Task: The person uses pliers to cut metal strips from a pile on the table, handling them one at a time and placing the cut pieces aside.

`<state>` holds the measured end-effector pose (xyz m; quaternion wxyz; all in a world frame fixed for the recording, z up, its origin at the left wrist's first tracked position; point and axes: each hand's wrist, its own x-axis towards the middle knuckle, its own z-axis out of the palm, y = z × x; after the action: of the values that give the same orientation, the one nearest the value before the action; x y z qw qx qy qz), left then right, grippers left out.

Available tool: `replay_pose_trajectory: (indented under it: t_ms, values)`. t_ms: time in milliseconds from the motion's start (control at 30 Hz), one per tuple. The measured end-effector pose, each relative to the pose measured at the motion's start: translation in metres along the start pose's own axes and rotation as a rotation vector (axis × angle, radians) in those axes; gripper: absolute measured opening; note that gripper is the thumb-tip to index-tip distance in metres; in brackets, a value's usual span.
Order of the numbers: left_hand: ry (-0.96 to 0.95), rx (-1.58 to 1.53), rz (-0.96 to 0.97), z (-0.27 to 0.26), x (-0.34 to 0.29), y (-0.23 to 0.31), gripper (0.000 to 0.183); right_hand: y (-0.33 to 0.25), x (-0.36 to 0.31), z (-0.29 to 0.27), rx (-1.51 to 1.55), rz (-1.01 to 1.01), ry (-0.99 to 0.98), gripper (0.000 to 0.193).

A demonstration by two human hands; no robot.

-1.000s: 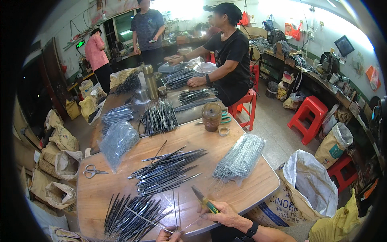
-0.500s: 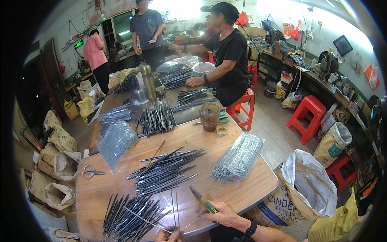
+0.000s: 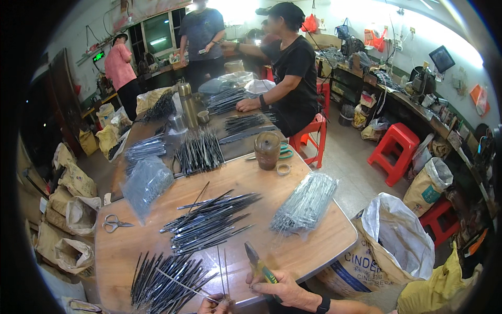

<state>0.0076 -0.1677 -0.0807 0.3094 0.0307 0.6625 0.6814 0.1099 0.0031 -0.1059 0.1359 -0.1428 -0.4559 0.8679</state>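
Note:
At the near edge of the table, my left hand (image 3: pixel 215 303) is closed around a few thin metal rods (image 3: pixel 223 272); two stand up from the fingers and another slants off to the left. My right hand (image 3: pixel 282 289), beside it, grips a pair of pliers (image 3: pixel 268 273) with yellow-green handles, their jaws pointing up and away from me. A pile of dark thin rods (image 3: pixel 167 282) lies left of my left hand. Farther off is a second dark pile (image 3: pixel 209 220). To the right rests a plastic-wrapped bundle of silvery rods (image 3: pixel 305 204).
Scissors (image 3: pixel 116 223) lie at the table's left edge, near a clear plastic bag (image 3: pixel 148 186). A lidded brown jar (image 3: pixel 267 150) and a tape roll (image 3: pixel 283 169) stand at the far side. An open sack (image 3: pixel 395 235) is on the right. A person in black (image 3: pixel 295 68) sits opposite.
The whole view has shifted slightly. A thin rod that stretched between my hands no longer shows there. My grip on the pliers stays. The standing person at the back has shifted a little.

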Motion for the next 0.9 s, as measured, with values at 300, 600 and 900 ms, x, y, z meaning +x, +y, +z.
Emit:
replay_pose_trajectory:
  t_ms: [300, 600, 900]
  values:
    - [-0.034, -0.033, -0.016, -0.004, 0.005, -0.007, 0.012, 0.000, 0.004, 0.002, -0.135, -0.104, 0.137, 0.011]
    - [-0.060, 0.317, 0.143, -0.014, 0.015, -0.024, 0.048, -0.005, 0.012, -0.017, -0.501, -0.241, 0.138, 0.016]
    - [-0.340, 0.397, 0.837, -0.014, -0.062, 0.085, 0.030, -0.017, 0.010, -0.024, -0.442, -0.237, 0.077, 0.012]
